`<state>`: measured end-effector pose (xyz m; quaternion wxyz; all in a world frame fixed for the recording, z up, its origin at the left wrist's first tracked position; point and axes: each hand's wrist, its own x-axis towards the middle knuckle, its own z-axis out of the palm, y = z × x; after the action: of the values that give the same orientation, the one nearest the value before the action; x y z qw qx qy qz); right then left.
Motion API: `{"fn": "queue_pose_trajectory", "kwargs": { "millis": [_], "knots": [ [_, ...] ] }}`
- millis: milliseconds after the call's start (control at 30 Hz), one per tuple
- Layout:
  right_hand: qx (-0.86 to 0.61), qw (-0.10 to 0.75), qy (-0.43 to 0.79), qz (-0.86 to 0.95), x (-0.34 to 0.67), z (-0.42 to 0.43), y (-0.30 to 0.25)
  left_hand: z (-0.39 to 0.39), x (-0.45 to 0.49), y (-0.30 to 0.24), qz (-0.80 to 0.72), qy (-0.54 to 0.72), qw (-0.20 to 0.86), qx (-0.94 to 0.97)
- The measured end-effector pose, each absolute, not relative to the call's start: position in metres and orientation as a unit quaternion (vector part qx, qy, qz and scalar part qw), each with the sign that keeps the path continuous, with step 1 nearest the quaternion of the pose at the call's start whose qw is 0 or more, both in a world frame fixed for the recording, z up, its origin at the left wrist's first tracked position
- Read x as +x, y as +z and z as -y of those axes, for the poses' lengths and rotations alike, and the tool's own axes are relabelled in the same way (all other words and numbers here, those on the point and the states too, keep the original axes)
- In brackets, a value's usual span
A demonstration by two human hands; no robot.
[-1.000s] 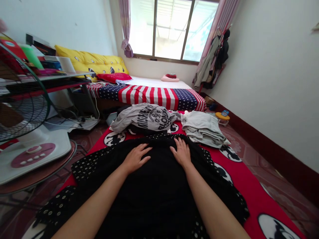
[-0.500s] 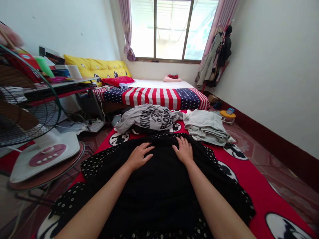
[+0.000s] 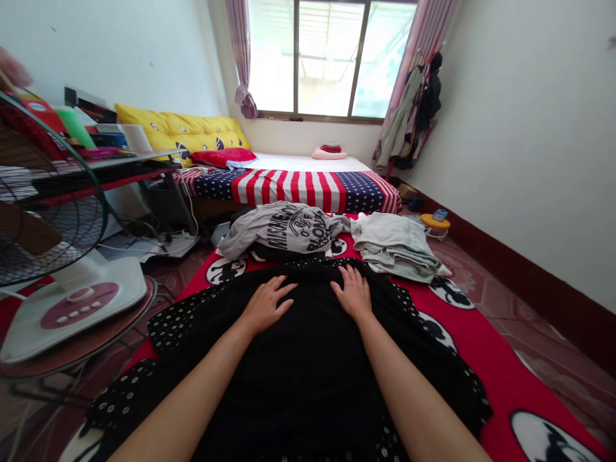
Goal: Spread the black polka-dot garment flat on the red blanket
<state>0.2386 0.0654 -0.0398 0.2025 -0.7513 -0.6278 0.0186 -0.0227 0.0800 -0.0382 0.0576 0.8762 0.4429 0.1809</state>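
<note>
My left hand (image 3: 266,305) and my right hand (image 3: 353,294) rest flat on a black garment with polka-dot edging (image 3: 289,385), their fingers spread and not gripping it. The garment is spread over a red mat with a cartoon mouse print (image 3: 500,378). Just beyond my left hand lies a grey printed T-shirt (image 3: 283,230), partly over something dark. A stack of pale grey folded clothes (image 3: 394,247) sits beyond my right hand. Neither hand touches these.
On the left stand an electric fan (image 3: 48,218) and a cluttered desk (image 3: 106,163). A bed with a stars-and-stripes cover (image 3: 289,187) lies ahead under a window. Hanging clothes (image 3: 409,112) and a small yellow stool (image 3: 436,222) stand at right.
My view has levelled and shifted slightly, moving the room in the frame. Both hands stay on the black garment in nearly the same positions.
</note>
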Motion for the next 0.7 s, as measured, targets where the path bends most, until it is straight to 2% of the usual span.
{"fn": "queue_pose_trajectory", "kwargs": {
  "millis": [233,400,533,633,700],
  "knots": [
    [-0.801,0.237,0.009,0.549,0.24,-0.067,-0.043,-0.082,-0.022,-0.043,-0.459,0.205,-0.017,0.864],
    [-0.808,0.262,0.005,0.528,0.246,-0.069,-0.044,-0.087,-0.022,-0.049,-0.515,0.234,-0.03,0.824],
    [-0.781,0.29,0.004,0.554,0.273,-0.058,-0.033,-0.083,-0.036,-0.036,-0.502,0.296,-0.024,0.813],
    [-0.77,0.318,-0.024,0.552,0.305,-0.037,-0.027,-0.079,-0.062,-0.019,-0.536,0.314,-0.102,0.777],
    [-0.776,0.328,-0.046,0.537,0.321,-0.022,-0.027,-0.078,-0.081,-0.014,-0.592,0.271,-0.142,0.745]
  ]
}}
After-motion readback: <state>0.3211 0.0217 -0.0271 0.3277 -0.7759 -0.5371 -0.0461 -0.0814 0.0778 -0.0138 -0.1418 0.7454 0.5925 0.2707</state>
